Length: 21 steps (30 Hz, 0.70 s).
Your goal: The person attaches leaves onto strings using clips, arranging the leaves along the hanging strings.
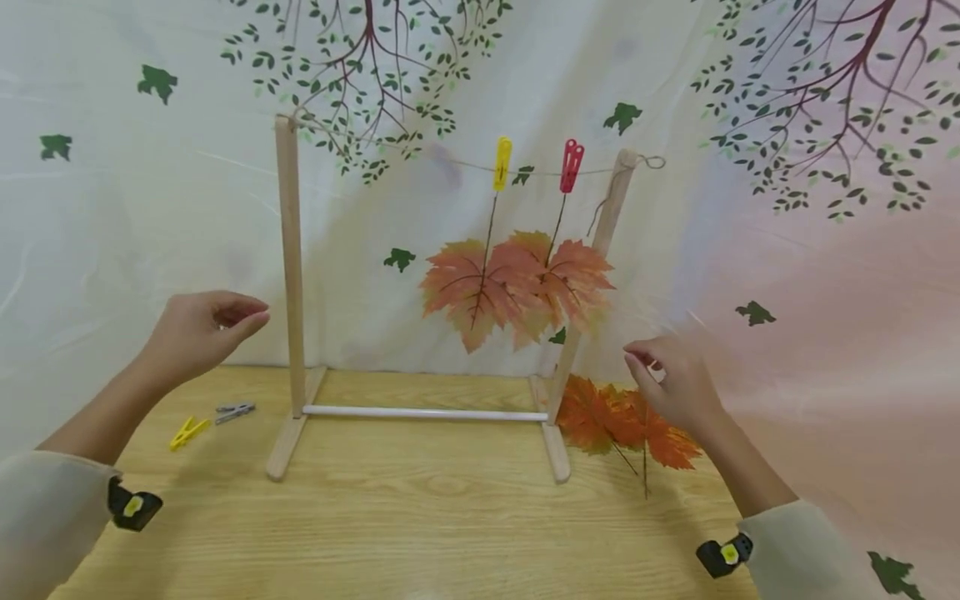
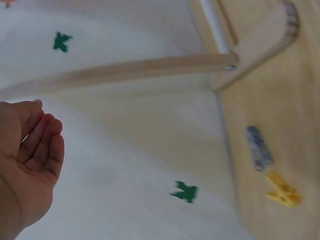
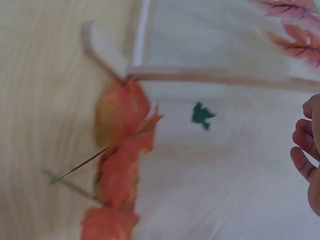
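Two orange maple leaves hang by their stems from a string: the left leaf (image 1: pixel 468 287) under a yellow clothespin (image 1: pixel 502 164), the right leaf (image 1: pixel 573 279) under a red clothespin (image 1: pixel 572 166). My left hand (image 1: pixel 198 333) is in the air left of the frame's left post (image 1: pixel 290 267), fingers loosely bent and nothing in them. On the other side, my right hand (image 1: pixel 675 379) hovers above more orange leaves (image 1: pixel 600 412) lying on the table, its fingers relaxed and holding nothing. In the right wrist view the loose leaves (image 3: pixel 120 175) lie well apart from the fingers.
A wooden frame with a white crossbar (image 1: pixel 427 412) stands on the table (image 1: pixel 420 533). Left of it lie a yellow clothespin (image 1: pixel 187 433) and a grey clothespin (image 1: pixel 236 412). Behind hangs a pale cloth (image 1: pixel 360 292) printed with branches and green leaves.
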Each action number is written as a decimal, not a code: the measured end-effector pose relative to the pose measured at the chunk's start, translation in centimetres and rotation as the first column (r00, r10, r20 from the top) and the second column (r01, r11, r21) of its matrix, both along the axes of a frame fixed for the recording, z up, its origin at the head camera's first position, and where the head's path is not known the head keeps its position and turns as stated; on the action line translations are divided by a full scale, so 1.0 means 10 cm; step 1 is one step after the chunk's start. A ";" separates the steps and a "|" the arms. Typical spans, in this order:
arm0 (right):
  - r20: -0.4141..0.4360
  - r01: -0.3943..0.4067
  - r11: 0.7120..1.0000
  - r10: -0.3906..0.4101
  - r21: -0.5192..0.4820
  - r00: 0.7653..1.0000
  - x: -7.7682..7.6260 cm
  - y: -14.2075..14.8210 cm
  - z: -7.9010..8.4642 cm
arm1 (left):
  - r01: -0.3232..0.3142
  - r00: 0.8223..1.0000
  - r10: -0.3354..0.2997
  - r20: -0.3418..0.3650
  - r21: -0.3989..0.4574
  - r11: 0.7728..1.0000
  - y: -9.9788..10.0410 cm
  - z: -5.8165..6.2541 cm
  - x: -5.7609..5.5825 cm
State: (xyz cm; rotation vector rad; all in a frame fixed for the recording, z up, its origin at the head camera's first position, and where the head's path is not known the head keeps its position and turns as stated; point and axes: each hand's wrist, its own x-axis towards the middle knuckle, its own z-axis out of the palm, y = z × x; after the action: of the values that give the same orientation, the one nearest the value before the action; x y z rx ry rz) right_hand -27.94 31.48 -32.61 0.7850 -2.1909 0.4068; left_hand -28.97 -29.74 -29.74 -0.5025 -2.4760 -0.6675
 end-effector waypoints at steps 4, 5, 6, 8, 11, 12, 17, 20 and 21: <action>0.100 0.032 0.998 -0.038 0.054 0.994 0.01 0.22 -0.23 | -0.041 0.998 0.043 0.051 -0.041 0.998 -0.23 -0.25 -0.02; 0.134 0.042 0.997 -0.051 0.068 0.990 0.02 0.27 -0.28 | -0.047 0.997 0.051 0.060 -0.054 0.997 -0.27 -0.31 -0.02; 0.171 0.049 0.995 -0.063 0.082 0.983 0.02 0.33 -0.34 | -0.051 0.996 0.056 0.071 -0.067 0.996 -0.32 -0.37 -0.03; 0.246 0.063 0.992 -0.088 0.109 0.965 0.03 0.42 -0.45 | -0.055 0.994 0.063 0.094 -0.090 0.994 -0.40 -0.47 -0.02; 0.343 0.077 0.984 -0.127 0.158 0.931 0.02 0.54 -0.61 | -0.059 0.987 0.072 0.146 -0.093 0.994 -0.53 -0.61 -0.02; 0.362 0.072 0.983 -0.130 0.171 0.923 0.01 0.58 -0.66 | -0.061 0.984 0.076 0.164 -0.094 0.994 -0.57 -0.65 -0.03; 0.380 -0.022 0.970 -0.073 0.241 0.922 -0.04 0.72 -0.90 | -0.080 0.958 0.105 0.265 -0.104 0.991 -0.75 -0.84 -0.06; 0.393 -0.050 0.959 -0.066 0.279 0.917 -0.06 0.76 -0.99 | -0.087 0.943 0.119 0.312 -0.116 0.989 -0.83 -0.94 -0.09; 0.407 -0.049 0.958 -0.073 0.283 0.910 -0.06 0.76 -1.02 | -0.086 0.939 0.120 0.323 -0.119 0.989 -0.85 -0.98 -0.10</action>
State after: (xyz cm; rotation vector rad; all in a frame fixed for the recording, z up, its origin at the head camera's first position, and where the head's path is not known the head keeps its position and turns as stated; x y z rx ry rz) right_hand -28.57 39.08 -42.77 0.9037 -2.6968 0.2659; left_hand -29.98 -38.19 -39.51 -0.3146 -2.8412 -0.6253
